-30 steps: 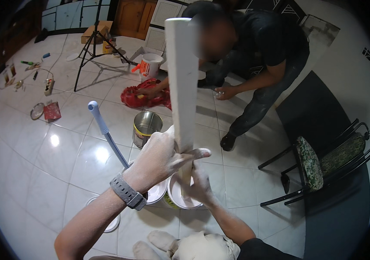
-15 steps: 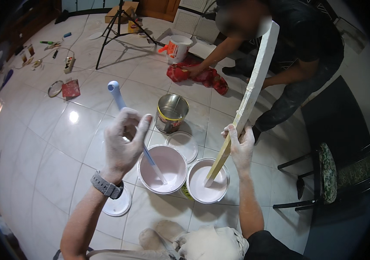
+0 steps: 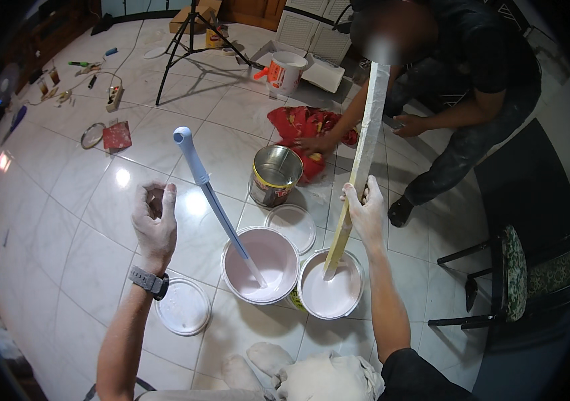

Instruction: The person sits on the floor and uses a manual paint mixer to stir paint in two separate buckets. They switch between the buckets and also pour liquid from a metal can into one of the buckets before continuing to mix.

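My right hand (image 3: pixel 365 210) is wrapped round a long wooden batten (image 3: pixel 355 174), yellowish below and coated white further up. The batten's lower end stands in pale pink-white paint inside the right bucket (image 3: pixel 358 304). To its left is a second white bucket (image 3: pixel 231 284) holding similar paint. A blue pole (image 3: pixel 221 210) leans in that one by itself, its lower end whitened. Left of the pole, my left hand (image 3: pixel 154 224) hangs in the air with nothing in it, fingers loosely curled and thumb apart. Whitish residue coats both hands.
Behind the buckets stand an open metal can (image 3: pixel 273 190) and a white lid (image 3: pixel 295 227); another lid (image 3: pixel 183 307) lies left. A person (image 3: pixel 485 87) bends over a red cloth (image 3: pixel 298 123) ahead. A tripod (image 3: pixel 188 50) is far off, a chair (image 3: pixel 515 281) right.
My left hand has come off the blue pole and moved left. The batten has swung more upright in my right hand. The other person's hand has moved nearer with the red cloth.
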Motion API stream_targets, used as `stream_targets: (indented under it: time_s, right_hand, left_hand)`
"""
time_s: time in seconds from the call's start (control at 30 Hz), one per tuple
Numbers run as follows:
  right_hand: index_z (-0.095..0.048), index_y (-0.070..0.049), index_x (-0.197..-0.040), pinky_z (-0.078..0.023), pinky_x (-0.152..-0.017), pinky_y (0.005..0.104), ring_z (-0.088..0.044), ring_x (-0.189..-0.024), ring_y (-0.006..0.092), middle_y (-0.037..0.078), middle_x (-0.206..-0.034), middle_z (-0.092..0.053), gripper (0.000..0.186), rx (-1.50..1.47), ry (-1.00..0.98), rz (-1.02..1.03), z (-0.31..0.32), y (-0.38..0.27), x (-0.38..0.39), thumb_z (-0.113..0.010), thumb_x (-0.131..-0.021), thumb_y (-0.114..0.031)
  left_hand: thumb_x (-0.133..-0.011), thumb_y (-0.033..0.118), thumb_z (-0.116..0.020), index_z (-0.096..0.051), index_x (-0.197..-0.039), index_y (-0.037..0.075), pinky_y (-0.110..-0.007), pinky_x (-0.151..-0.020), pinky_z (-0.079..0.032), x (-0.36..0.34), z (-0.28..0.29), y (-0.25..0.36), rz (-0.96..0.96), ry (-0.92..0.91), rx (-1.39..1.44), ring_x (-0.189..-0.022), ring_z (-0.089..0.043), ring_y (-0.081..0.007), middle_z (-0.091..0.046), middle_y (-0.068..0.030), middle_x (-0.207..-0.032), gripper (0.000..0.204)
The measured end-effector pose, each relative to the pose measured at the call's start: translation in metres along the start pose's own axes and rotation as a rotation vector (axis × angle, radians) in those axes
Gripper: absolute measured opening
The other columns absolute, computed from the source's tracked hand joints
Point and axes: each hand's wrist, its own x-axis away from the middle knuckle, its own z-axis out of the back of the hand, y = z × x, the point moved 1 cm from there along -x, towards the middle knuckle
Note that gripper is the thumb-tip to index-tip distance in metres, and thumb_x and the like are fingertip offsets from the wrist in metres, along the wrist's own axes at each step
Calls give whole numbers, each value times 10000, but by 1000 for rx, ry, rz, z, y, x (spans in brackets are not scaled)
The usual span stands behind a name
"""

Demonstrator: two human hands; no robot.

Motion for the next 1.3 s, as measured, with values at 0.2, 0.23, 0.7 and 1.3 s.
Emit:
stream_targets:
  time_s: [0.2,0.23,0.7,1.3]
  right_hand:
    - [-560,-22,-997,-495,-607,274,-608,-662,90,42,-771,-640,168,-56,-13,14,-9,17,-12,-661,-954,-150]
    - [-563,-23,-994,-496,-602,275,-608,-653,89,42,-769,-641,165,-61,-12,29,-10,19,-14,-661,-953,-149]
    - [-636,13,-1186,-505,-880,303,-616,-992,154,104,-1133,-645,295,14,-156,437,-73,-70,72,-693,-932,-125]
    - [-592,6,-1048,-548,-715,316,-664,-762,186,101,-945,-666,184,-34,-194,35,-27,-73,63,-581,-1006,-173]
  left_hand:
    - [-997,163,-622,-585,-1009,21,-213,-531,-321,8,-3,-35,77,-51,-26,-602,-408,-22,-580,19,-764,147]
    - [-998,164,-621,-589,-1012,15,-214,-537,-343,9,-1,-42,80,-62,-45,-608,-431,-28,-591,11,-773,153]
    - [-1005,208,-609,-612,-1116,16,-206,-493,-384,8,27,-144,239,-166,-186,-578,-474,-37,-608,-34,-876,221]
    - [-852,58,-552,-554,-1411,99,-361,-526,-391,-42,25,48,714,-1721,-349,-465,-384,-172,-444,-79,-521,560]
